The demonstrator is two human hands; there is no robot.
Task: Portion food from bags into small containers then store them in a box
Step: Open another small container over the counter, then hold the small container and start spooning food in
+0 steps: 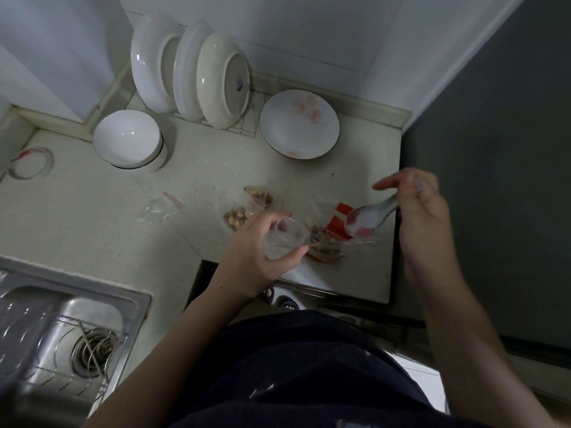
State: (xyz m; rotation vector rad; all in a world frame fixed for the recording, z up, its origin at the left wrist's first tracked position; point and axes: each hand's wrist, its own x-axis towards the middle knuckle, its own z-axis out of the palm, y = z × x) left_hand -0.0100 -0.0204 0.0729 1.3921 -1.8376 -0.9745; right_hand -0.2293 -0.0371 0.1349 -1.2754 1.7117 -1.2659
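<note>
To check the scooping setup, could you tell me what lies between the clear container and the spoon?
In the head view, a red-labelled food bag lies on the counter between container and spoon.

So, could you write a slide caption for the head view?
Left hand holds a clear cup; right hand holds a spoon over a red bag on the counter.

dim kitchen: speckled counter [92, 227], steel sink [61, 335], white walls [309, 26]

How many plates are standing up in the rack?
3, side by side in the wire rack: left plate, middle plate, right plate. More could hide behind them.
</note>
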